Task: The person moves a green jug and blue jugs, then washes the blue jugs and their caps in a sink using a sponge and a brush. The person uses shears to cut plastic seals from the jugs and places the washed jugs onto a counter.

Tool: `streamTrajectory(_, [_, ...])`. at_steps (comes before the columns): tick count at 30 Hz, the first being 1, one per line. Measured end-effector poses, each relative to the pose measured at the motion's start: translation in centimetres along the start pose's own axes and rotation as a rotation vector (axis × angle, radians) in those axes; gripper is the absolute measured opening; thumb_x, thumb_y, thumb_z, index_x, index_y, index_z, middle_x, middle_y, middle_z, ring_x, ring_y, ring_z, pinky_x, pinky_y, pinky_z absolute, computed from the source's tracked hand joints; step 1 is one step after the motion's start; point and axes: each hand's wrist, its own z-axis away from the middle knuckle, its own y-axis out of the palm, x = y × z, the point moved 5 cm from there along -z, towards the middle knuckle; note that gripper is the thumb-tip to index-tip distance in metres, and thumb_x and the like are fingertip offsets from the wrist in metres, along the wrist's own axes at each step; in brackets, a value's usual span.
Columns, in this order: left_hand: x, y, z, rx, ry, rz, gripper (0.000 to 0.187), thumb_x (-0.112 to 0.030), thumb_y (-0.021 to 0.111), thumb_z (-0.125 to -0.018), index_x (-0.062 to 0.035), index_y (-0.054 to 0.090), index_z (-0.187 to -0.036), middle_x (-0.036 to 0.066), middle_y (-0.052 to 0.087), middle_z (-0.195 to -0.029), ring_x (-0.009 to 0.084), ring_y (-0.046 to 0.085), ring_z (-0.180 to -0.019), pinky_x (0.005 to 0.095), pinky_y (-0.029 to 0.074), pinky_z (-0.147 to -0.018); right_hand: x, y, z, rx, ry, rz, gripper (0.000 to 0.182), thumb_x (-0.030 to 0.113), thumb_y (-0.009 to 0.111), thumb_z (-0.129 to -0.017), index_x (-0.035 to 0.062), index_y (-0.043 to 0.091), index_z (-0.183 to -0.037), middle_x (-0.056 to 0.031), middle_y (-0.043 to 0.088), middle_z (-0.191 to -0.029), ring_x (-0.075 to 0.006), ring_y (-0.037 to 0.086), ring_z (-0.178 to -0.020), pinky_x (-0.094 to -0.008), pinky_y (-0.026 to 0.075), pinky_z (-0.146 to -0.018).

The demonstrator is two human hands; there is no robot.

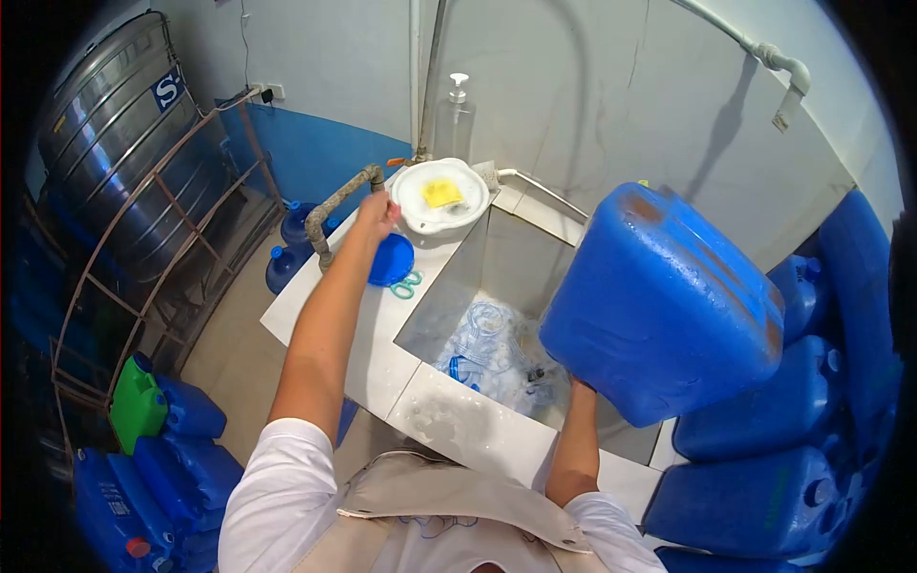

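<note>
A large wet blue jug with brownish marks is tilted above the right part of the sink. My right hand is at its lower left edge, mostly hidden behind it, so its fingers do not show. My left hand is beside the left rim of a white basin, its fingers curled near the bent pipe; what they hold, if anything, is too small to name. A yellow sponge lies in the basin. Below my left hand are a blue round lid and green-handled scissors.
Foamy water with clear blue-rimmed items fills the sink bottom. A pump bottle stands behind the basin. A bent pipe rises at the counter's left. Blue jugs stack at right; a steel tank stands left.
</note>
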Motion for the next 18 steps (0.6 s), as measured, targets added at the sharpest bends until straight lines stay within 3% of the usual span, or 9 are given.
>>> streamTrajectory(3, [-2.4,-0.4,-1.4,-0.031,-0.003,0.09,0.014,-0.011,0.047,-0.09,-0.0011,0.046,-0.08,0.007,0.048,-0.069,0.016,0.051,-0.057,0.0265,0.052,-0.054,-0.1,-0.4,0.0,-0.003,-0.001,0.015,0.05,0.04,0.034,-0.096,0.0064,0.039,-0.133,-0.0115,0.042,-0.134,-0.0276,0.04,-0.121,-0.0405,0.031,-0.104])
streamTrajectory(5, [-2.0,-0.5,-1.5,-0.072,-0.01,0.044,0.011,-0.012,0.047,-0.09,-0.0018,0.048,-0.087,0.007,0.049,-0.073,0.0163,0.052,-0.06,0.0296,0.053,-0.06,0.0,-0.5,-0.1,-0.005,0.002,0.02,0.05,0.04,0.034,-0.096,0.0063,0.039,-0.132,-0.0114,0.042,-0.134,-0.0275,0.04,-0.121,-0.0403,0.031,-0.104])
streamTrajectory(8, [-1.9,-0.5,-0.7,-0.135,0.189,-0.105,0.017,-0.015,0.047,-0.09,-0.0115,0.05,-0.106,0.006,0.051,-0.079,0.0173,0.054,-0.064,0.0326,0.052,-0.063,0.1,-0.6,-0.1,-0.004,0.007,0.035,0.05,0.039,0.034,-0.096,0.006,0.039,-0.132,-0.0112,0.042,-0.135,-0.0273,0.039,-0.121,-0.0399,0.031,-0.104])
streamTrajectory(11, [-2.2,0.3,0.5,-0.223,0.204,-0.182,0.014,-0.016,0.046,-0.093,-0.0081,0.05,-0.104,0.006,0.051,-0.071,0.0157,0.053,-0.058,0.0297,0.053,-0.056,0.3,-1.1,0.3,-0.014,0.005,0.045,0.05,0.039,0.034,-0.096,0.0058,0.039,-0.132,-0.011,0.042,-0.135,-0.0271,0.039,-0.121,-0.0396,0.031,-0.104])
streamTrajectory(18, [-1.9,-0.1,-1.0,-0.247,0.206,-0.186,0.018,-0.016,0.046,-0.092,-0.0078,0.05,-0.108,0.01,0.053,-0.081,0.0197,0.055,-0.063,0.0326,0.052,-0.056,1.4,-1.9,0.6,-0.017,-0.006,0.058,0.049,0.038,0.033,-0.096,0.0052,0.038,-0.132,-0.0105,0.042,-0.135,-0.0267,0.039,-0.122,-0.0388,0.03,-0.104])
